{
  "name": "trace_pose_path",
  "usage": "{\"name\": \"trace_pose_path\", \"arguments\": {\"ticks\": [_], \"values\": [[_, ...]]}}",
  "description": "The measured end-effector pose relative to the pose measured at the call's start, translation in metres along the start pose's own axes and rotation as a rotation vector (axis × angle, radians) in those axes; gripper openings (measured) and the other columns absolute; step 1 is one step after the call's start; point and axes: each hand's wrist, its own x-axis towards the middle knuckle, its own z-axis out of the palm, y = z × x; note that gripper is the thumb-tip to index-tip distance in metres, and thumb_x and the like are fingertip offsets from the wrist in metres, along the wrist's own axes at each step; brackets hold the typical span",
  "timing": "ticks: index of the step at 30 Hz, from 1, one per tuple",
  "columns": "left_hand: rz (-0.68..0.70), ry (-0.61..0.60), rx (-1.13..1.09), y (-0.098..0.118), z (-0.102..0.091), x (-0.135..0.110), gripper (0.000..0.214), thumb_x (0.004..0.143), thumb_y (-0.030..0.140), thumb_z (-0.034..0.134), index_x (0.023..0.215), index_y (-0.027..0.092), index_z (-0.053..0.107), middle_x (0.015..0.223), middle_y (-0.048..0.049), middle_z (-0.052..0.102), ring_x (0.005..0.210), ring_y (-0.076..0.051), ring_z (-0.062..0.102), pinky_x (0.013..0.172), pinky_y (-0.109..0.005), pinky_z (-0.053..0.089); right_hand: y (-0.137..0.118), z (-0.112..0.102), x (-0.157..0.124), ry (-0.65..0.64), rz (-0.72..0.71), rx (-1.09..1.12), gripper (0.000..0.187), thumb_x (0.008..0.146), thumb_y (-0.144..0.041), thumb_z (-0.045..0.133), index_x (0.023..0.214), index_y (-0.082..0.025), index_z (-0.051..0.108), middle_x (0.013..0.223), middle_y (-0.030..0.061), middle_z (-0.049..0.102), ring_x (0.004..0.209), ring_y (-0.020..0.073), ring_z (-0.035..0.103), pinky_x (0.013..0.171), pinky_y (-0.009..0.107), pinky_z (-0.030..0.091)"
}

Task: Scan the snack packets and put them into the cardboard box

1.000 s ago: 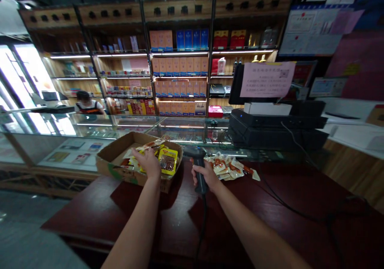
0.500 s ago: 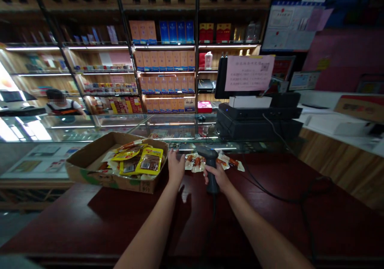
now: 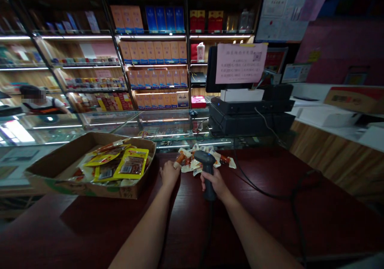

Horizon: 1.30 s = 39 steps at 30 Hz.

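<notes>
My right hand [image 3: 215, 182] is wrapped round the handle of a dark barcode scanner [image 3: 205, 158], held upright over the dark red counter. Its head points away from me. My left hand [image 3: 169, 174] is closed on the near end of a wrapped sausage [image 3: 181, 157], which tilts up and away from the fingers. Several more sausage packets [image 3: 224, 159] lie in a loose pile behind the scanner, partly hidden by it. Left of my left hand stands an open cardboard box [image 3: 129, 191] holding yellow snack packets [image 3: 132, 163] and some clear-wrapped pieces.
A black cable [image 3: 270, 195] runs across the dark red counter [image 3: 120, 229] on the right. Behind are a glass display case [image 3: 168, 119] and a monitor bearing a pink paper sign [image 3: 240, 65]. A person [image 3: 42, 101] is at the far left by stocked shelves.
My left hand has gone from spread fingers to a closed grip on a sausage packet. The scanner stays in my right hand. My view has shifted, making the box look nearer.
</notes>
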Motion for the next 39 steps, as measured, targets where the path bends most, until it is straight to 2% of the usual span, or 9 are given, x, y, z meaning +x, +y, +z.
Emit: {"name": "trace_pose_path", "arguments": {"ticks": [4,6,8,11,16,23,29,34,39], "values": [[-0.009,0.104,-0.453,-0.008,-0.003,0.007,0.031,0.06,0.031,0.069,0.085,0.017,0.056,0.077,-0.0027,0.062,0.071,-0.018,0.06,0.068,-0.029,0.045,0.002,0.003,-0.002,-0.054,0.014,-0.004,0.029,0.067,-0.033,0.066,0.082,-0.017,0.048,0.051,-0.0062,0.056,0.032,0.0095,0.05,0.033,0.021,0.042],[-0.042,0.124,-0.725,-0.009,-0.002,0.008,0.043,0.054,0.028,0.073,0.092,0.017,0.056,0.079,-0.0014,0.061,0.069,-0.015,0.059,0.066,-0.028,0.046,0.002,0.004,-0.004,-0.069,0.022,0.005,0.031,0.067,-0.033,0.066,0.087,-0.017,0.048,0.052,-0.0063,0.056,0.033,0.0098,0.051,0.033,0.021,0.043],[-0.067,0.086,-0.953,-0.007,-0.001,0.007,0.054,0.05,0.023,0.075,0.1,0.016,0.056,0.084,-0.0022,0.061,0.07,-0.014,0.059,0.068,-0.029,0.048,0.001,0.006,-0.007,-0.091,0.033,0.011,0.033,0.068,-0.033,0.066,0.091,-0.017,0.048,0.053,-0.0062,0.056,0.034,0.0099,0.051,0.034,0.021,0.043],[-0.045,0.023,-1.106,-0.002,0.0,0.002,0.061,0.051,0.017,0.074,0.109,0.016,0.055,0.09,-0.0043,0.063,0.076,-0.015,0.062,0.074,-0.03,0.049,-0.001,0.009,-0.01,-0.138,0.04,0.012,0.034,0.069,-0.032,0.066,0.093,-0.017,0.048,0.054,-0.0061,0.055,0.034,0.0096,0.051,0.034,0.021,0.043],[0.017,0.076,-1.074,0.006,-0.001,-0.004,0.08,0.053,0.011,0.073,0.127,0.017,0.044,0.1,-0.0068,0.065,0.083,-0.017,0.064,0.078,-0.03,0.05,-0.004,0.012,-0.014,-0.235,0.072,-0.018,0.037,0.068,-0.032,0.065,0.097,-0.015,0.049,0.053,-0.006,0.055,0.034,0.0094,0.05,0.034,0.02,0.042],[-0.018,0.072,-0.998,0.003,-0.002,-0.003,0.06,0.055,0.016,0.071,0.113,0.01,0.057,0.083,-0.0073,0.069,0.072,-0.018,0.064,0.068,-0.028,0.05,-0.001,0.012,-0.015,-0.282,0.103,-0.051,0.041,0.069,-0.034,0.065,0.101,-0.014,0.048,0.054,-0.0061,0.055,0.034,0.0096,0.051,0.034,0.02,0.041],[0.03,0.081,-0.951,0.003,-0.002,-0.003,0.052,0.056,0.019,0.07,0.107,0.011,0.06,0.088,-0.0091,0.07,0.077,-0.02,0.065,0.072,-0.031,0.051,0.0,0.012,-0.014,-0.266,0.104,-0.046,0.036,0.068,-0.033,0.065,0.095,-0.015,0.048,0.053,-0.0064,0.055,0.034,0.0093,0.051,0.034,0.019,0.041],[0.078,0.09,-0.898,0.002,-0.005,-0.006,0.041,0.061,0.015,0.065,0.102,0.019,0.062,0.097,-0.0081,0.069,0.09,-0.021,0.064,0.081,-0.033,0.051,0.0,0.011,-0.013,-0.286,0.111,-0.043,0.032,0.069,-0.034,0.065,0.09,-0.016,0.047,0.053,-0.0059,0.055,0.035,0.0095,0.052,0.033,0.019,0.041],[0.061,0.082,-0.881,0.005,-0.009,-0.008,0.039,0.062,0.014,0.065,0.101,0.021,0.063,0.098,-0.0078,0.069,0.091,-0.022,0.064,0.081,-0.034,0.051,-0.001,0.012,-0.014,-0.28,0.107,-0.042,0.031,0.07,-0.033,0.065,0.09,-0.016,0.048,0.054,-0.0054,0.055,0.035,0.0096,0.052,0.033,0.019,0.041]]}}
